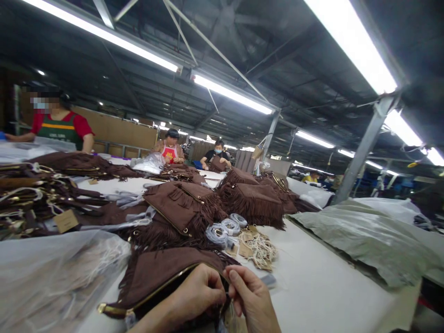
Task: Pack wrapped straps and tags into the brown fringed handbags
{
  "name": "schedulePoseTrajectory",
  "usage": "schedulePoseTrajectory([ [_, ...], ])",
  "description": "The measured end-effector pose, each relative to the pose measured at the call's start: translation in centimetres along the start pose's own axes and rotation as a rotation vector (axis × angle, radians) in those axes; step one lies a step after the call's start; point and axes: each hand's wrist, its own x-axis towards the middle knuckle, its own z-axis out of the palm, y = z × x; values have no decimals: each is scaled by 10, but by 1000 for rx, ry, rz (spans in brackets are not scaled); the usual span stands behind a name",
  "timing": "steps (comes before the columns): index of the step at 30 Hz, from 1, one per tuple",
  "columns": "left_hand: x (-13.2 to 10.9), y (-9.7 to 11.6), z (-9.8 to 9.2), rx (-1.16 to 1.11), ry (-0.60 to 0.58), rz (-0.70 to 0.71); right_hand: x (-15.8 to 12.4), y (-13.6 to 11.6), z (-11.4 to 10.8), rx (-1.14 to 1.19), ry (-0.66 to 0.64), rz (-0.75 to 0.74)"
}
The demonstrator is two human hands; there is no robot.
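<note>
A brown fringed bag [166, 273] lies in front of me, its gold zipper open along the top edge. My left hand [204, 289] reaches across the opening, thumb and fingers pinched at the bag's right end. Close beside it, my right hand [248, 291] is also pinched. A bit of thin white string shows between the two hands, and something tan, perhaps a tag, hangs partly hidden below them. Just beyond lie a heap of tan tags with white strings [260, 249] and several wrapped coiled straps [220, 233].
More brown fringed bags [187, 203] are piled ahead. Clear plastic bags [58, 277] and a heap of straps [52, 199] lie to the left. A greenish sheet [367, 236] covers something at right. Co-workers [65, 125] stand across the white table [322, 282].
</note>
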Motion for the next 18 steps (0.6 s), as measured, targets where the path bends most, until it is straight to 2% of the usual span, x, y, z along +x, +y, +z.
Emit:
schedulePoseTrajectory([
  [4,0,3,-5,-110,-61,5,-2,-5,1,112,60,48],
  [8,4,5,-11,-188,-97,5,-5,-3,-14,174,126,111],
  [13,10,1,-9,-230,-54,27,-6,3,-29,19,38,82],
  [18,8,1,-7,-89,12,107,-12,2,-18,-93,51,4],
])
